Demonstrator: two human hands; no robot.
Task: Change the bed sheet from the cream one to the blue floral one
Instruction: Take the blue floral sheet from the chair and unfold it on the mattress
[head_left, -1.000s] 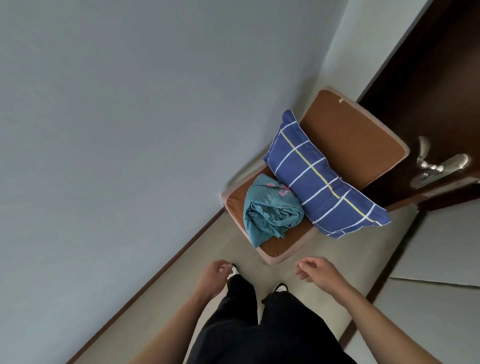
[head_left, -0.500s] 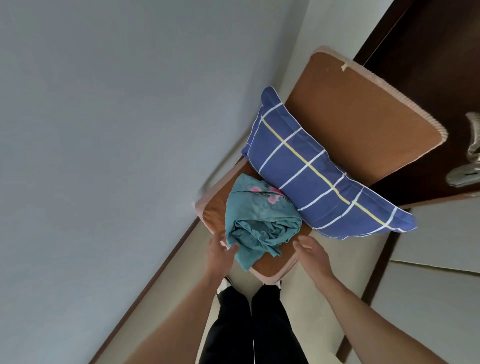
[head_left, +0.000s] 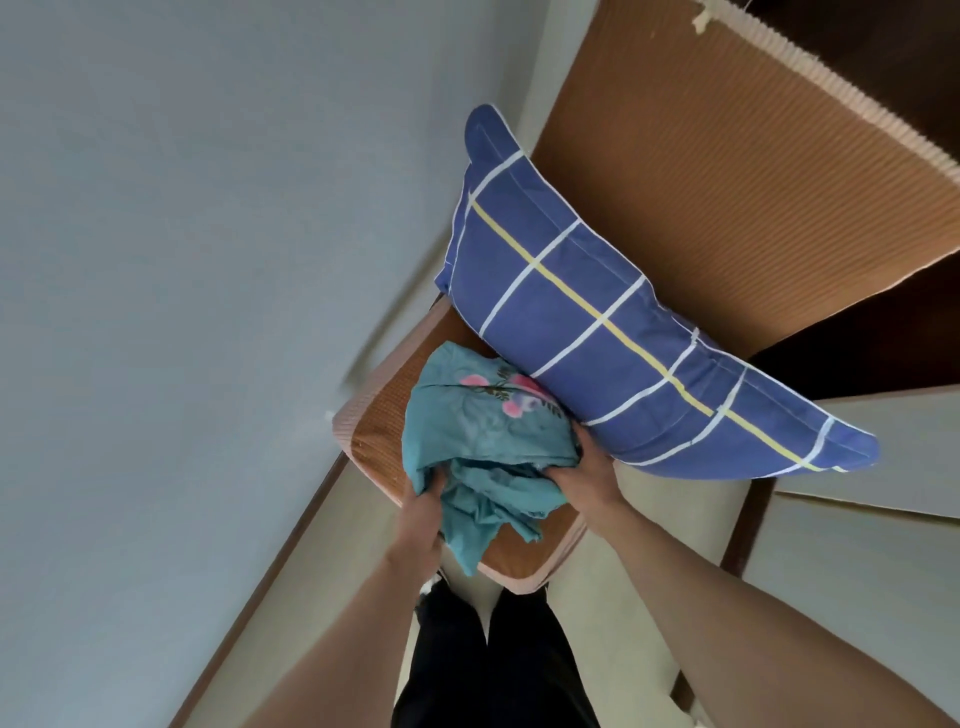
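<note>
Blue floral sheet (head_left: 483, 441): bundled on chair seat (head_left: 374, 441) beside checked pillow (head_left: 597, 312); left hand (head_left: 423, 519) and right hand (head_left: 584, 470) both grasping it; early stage, bed unseen, laying judged outstanding

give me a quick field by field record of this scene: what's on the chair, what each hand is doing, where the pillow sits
sheet: bunched teal-blue floral bed sheet, lying on the chair seat
chair: brown woven-mat chair with pale edging, next to a grey wall
pillow: dark blue pillow with white and yellow grid lines, leaning on the chair back, touching the sheet
left hand: left hand grips the sheet's near left side
right hand: right hand holds the sheet's right side, beside the pillow
stage: sheet grasped, not visibly lifted
</note>
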